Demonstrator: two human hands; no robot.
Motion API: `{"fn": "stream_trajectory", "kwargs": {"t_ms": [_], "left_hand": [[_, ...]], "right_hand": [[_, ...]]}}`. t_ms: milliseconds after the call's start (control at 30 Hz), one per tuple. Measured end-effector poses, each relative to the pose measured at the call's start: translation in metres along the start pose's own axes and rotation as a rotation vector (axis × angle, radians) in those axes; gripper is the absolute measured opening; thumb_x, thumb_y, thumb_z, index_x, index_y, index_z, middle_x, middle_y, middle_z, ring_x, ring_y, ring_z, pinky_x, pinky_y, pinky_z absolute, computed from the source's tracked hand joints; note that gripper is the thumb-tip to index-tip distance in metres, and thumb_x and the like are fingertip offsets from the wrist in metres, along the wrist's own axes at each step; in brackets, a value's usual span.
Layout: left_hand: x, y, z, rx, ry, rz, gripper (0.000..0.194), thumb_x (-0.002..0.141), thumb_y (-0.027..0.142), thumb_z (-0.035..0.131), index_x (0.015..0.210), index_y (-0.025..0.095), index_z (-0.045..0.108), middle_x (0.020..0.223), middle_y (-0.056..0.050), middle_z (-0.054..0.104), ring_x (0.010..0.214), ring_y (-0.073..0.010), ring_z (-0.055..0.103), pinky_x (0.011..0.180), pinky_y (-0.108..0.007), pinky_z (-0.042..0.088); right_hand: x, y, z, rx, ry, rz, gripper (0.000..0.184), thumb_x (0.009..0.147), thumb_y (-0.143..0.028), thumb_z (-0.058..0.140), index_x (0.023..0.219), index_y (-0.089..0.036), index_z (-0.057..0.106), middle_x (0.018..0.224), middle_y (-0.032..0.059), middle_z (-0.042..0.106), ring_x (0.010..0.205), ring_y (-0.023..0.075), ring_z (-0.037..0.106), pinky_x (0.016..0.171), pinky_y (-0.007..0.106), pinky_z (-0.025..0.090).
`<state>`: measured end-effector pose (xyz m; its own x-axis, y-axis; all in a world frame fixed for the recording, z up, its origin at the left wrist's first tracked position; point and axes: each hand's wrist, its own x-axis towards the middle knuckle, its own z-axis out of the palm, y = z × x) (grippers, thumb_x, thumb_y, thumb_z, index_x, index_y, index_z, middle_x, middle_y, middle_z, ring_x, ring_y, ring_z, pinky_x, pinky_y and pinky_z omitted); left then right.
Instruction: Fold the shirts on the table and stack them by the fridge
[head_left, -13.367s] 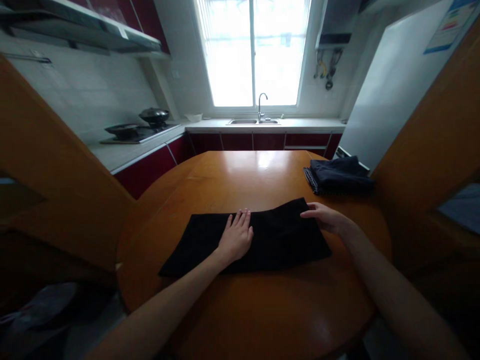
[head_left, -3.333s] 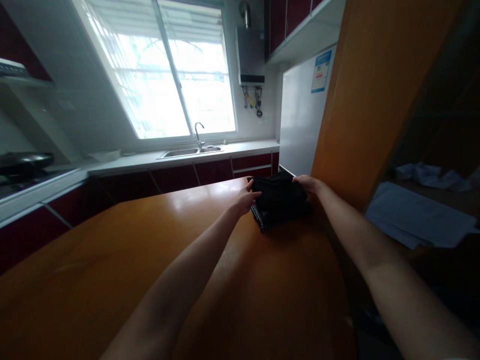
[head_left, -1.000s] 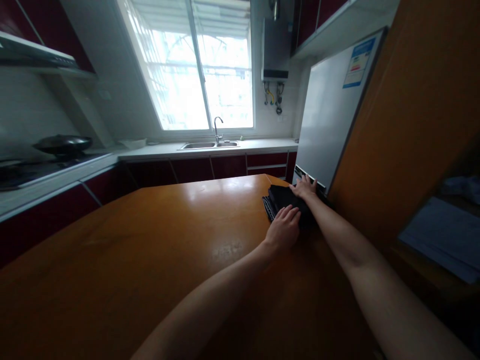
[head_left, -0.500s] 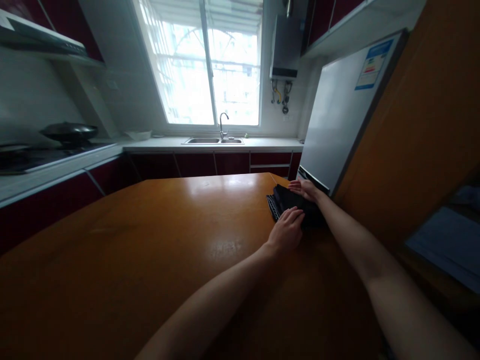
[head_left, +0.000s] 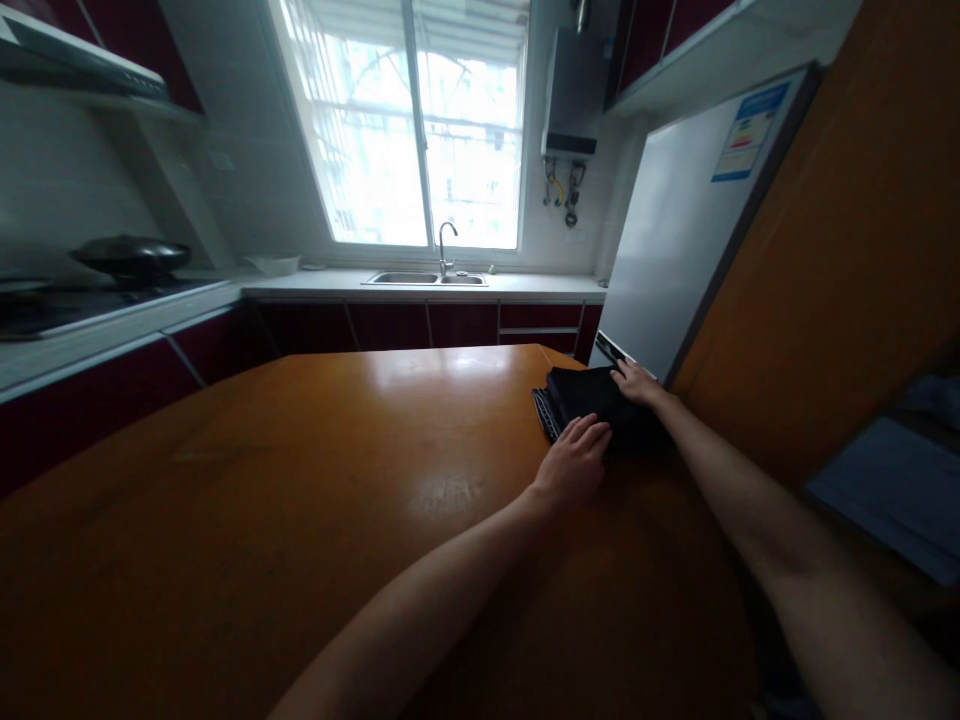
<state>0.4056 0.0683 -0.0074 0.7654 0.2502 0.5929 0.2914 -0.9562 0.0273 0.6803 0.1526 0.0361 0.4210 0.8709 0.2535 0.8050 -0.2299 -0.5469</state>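
Observation:
A dark folded stack of cloth point(head_left: 589, 388), which looks like clothing, lies at the right end of the wooden table point(head_left: 315, 480). Pale stitching or edging shows along its left side. My left hand point(head_left: 576, 455) rests on the near edge of the stack, its fingers stretched out over the cloth. On the far right part of the stack lies my right hand point(head_left: 636, 382), fingers apart and palm down. Neither hand grips the cloth. The right end of the stack is partly hidden by my right hand and forearm.
A grey refrigerator point(head_left: 675, 230) stands just beyond the table's right end, beside a brown wooden panel point(head_left: 840, 280). Across the room are a counter with a steel sink point(head_left: 409, 279) and a wok point(head_left: 131, 255) on the stove. Bluish cloth point(head_left: 892, 490) lies at the far right.
My right hand has slid to the right across the cloth, uncovering more of its top. My left hand has stayed almost in place. The view has shifted slightly.

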Motion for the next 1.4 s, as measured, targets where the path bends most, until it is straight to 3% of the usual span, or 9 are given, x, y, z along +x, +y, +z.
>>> {"fn": "stream_trajectory", "kwargs": {"t_ms": [100, 233, 333, 433, 500, 633, 800, 1033, 1400], "left_hand": [[0.003, -0.001, -0.007, -0.028, -0.008, -0.003, 0.051, 0.094, 0.019, 0.049, 0.144, 0.011, 0.050, 0.150, -0.011, 0.051, 0.148, -0.0278, 0.032, 0.125, -0.045, 0.024], [-0.002, -0.018, -0.037, -0.124, 0.087, -0.104, 0.046, 0.099, 0.024, 0.044, 0.145, 0.016, 0.050, 0.153, -0.010, 0.049, 0.147, -0.0248, 0.036, 0.123, -0.046, 0.031], [-0.026, -0.043, -0.070, -0.145, 0.161, -0.258, 0.045, 0.103, 0.028, 0.039, 0.145, 0.016, 0.049, 0.150, -0.011, 0.051, 0.146, -0.0231, 0.038, 0.121, -0.045, 0.035], [-0.067, -0.067, -0.100, -0.080, 0.099, -0.411, 0.047, 0.104, 0.031, 0.035, 0.145, 0.013, 0.048, 0.149, -0.013, 0.052, 0.146, -0.0241, 0.039, 0.121, -0.044, 0.035], [-0.100, -0.075, -0.115, -0.024, 0.012, -0.508, 0.051, 0.104, 0.033, 0.033, 0.146, 0.008, 0.047, 0.152, -0.016, 0.049, 0.148, -0.0255, 0.036, 0.122, -0.043, 0.032], [-0.161, -0.065, -0.135, 0.069, -0.214, -0.644, 0.055, 0.103, 0.032, 0.030, 0.147, 0.003, 0.044, 0.156, -0.019, 0.043, 0.150, -0.0280, 0.031, 0.123, -0.046, 0.027], [-0.208, -0.030, -0.157, 0.099, -0.385, -0.722, 0.057, 0.102, 0.031, 0.029, 0.151, 0.005, 0.039, 0.160, -0.016, 0.035, 0.152, -0.0274, 0.026, 0.123, -0.048, 0.023], [-0.242, -0.006, -0.173, 0.110, -0.521, -0.748, 0.066, 0.091, 0.019, 0.036, 0.156, 0.007, 0.034, 0.164, -0.013, 0.028, 0.154, -0.0263, 0.019, 0.125, -0.048, 0.018], [-0.254, 0.005, -0.169, 0.124, -0.476, -0.672, 0.057, 0.102, 0.031, 0.030, 0.157, 0.014, 0.033, 0.164, -0.010, 0.028, 0.154, -0.0272, 0.019, 0.124, -0.053, 0.018]], "right_hand": [[0.000, -0.003, 0.000, -0.021, 0.006, 0.014, 0.053, 0.096, -0.043, 0.050, 0.140, -0.014, 0.057, 0.157, 0.0171, 0.042, 0.148, 0.0285, 0.034, 0.121, 0.046, 0.025], [0.001, -0.023, -0.027, -0.001, 0.133, -0.010, 0.054, 0.101, -0.040, 0.038, 0.143, -0.010, 0.054, 0.158, 0.0195, 0.040, 0.149, 0.0289, 0.032, 0.121, 0.049, 0.025], [-0.015, -0.049, -0.050, 0.043, 0.286, -0.070, 0.055, 0.104, -0.034, 0.027, 0.145, -0.006, 0.051, 0.158, 0.0191, 0.039, 0.150, 0.0243, 0.028, 0.122, 0.043, 0.022], [-0.063, -0.091, -0.052, 0.145, 0.411, -0.225, 0.054, 0.103, -0.036, 0.028, 0.142, -0.009, 0.056, 0.153, 0.0162, 0.047, 0.147, 0.0241, 0.035, 0.122, 0.044, 0.024], [-0.111, -0.125, -0.037, 0.203, 0.361, -0.334, 0.053, 0.103, -0.037, 0.028, 0.140, -0.012, 0.058, 0.151, 0.0131, 0.051, 0.146, 0.0227, 0.037, 0.122, 0.043, 0.025], [-0.218, -0.186, 0.020, 0.221, 0.052, -0.510, 0.053, 0.101, -0.037, 0.035, 0.146, -0.013, 0.053, 0.157, 0.0126, 0.043, 0.148, 0.0230, 0.033, 0.123, 0.041, 0.024], [-0.303, -0.222, 0.086, 0.148, -0.287, -0.540, 0.058, 0.100, -0.035, 0.039, 0.152, -0.009, 0.043, 0.162, 0.0172, 0.034, 0.151, 0.0258, 0.027, 0.123, 0.045, 0.023], [-0.348, -0.246, 0.118, 0.044, -0.420, -0.539, 0.058, 0.100, -0.031, 0.034, 0.152, -0.008, 0.041, 0.162, 0.0197, 0.031, 0.152, 0.0308, 0.024, 0.121, 0.054, 0.021], [-0.361, -0.241, 0.127, -0.041, -0.431, -0.627, 0.061, 0.099, -0.032, 0.034, 0.155, -0.007, 0.037, 0.162, 0.0174, 0.031, 0.152, 0.0275, 0.023, 0.124, 0.052, 0.013]]}}
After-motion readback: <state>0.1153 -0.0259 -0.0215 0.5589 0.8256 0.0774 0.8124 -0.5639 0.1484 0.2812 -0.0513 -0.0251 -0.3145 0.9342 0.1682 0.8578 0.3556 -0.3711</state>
